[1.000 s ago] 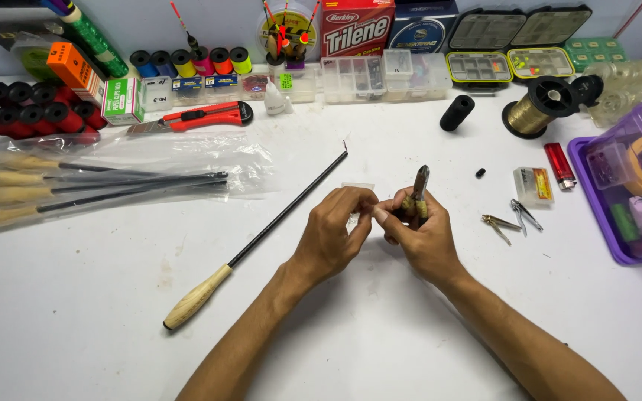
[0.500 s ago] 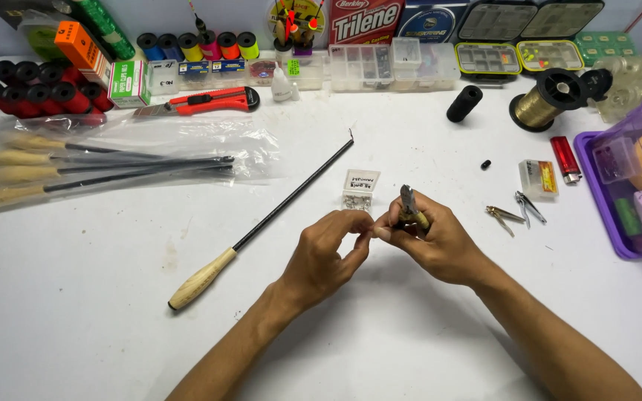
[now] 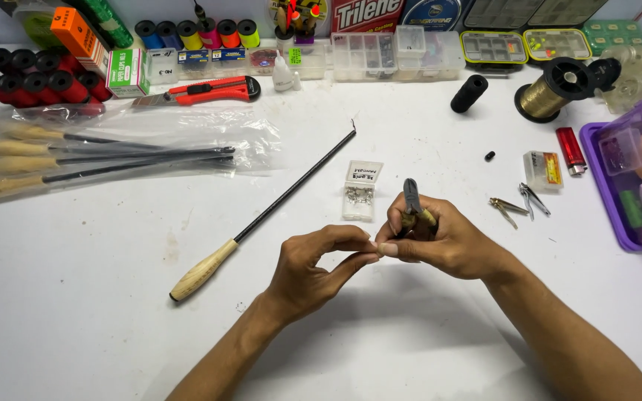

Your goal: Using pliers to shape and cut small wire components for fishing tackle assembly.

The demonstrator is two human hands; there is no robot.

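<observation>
Pliers point(image 3: 412, 202), small with yellowish handles, stand nose-up in the right hand point(image 3: 440, 241), which is clenched around the grips so the tool stays ready while the fingertips work. The left hand point(image 3: 313, 271) pinches thumb and forefinger against the right thumb tip, as if gripping something too small to make out. Just beyond the hands lies a clear packet of small metal fittings point(image 3: 359, 193) on the white desk point(image 3: 76, 297); a wooden-handled black rod point(image 3: 261, 215) lies left of them.
</observation>
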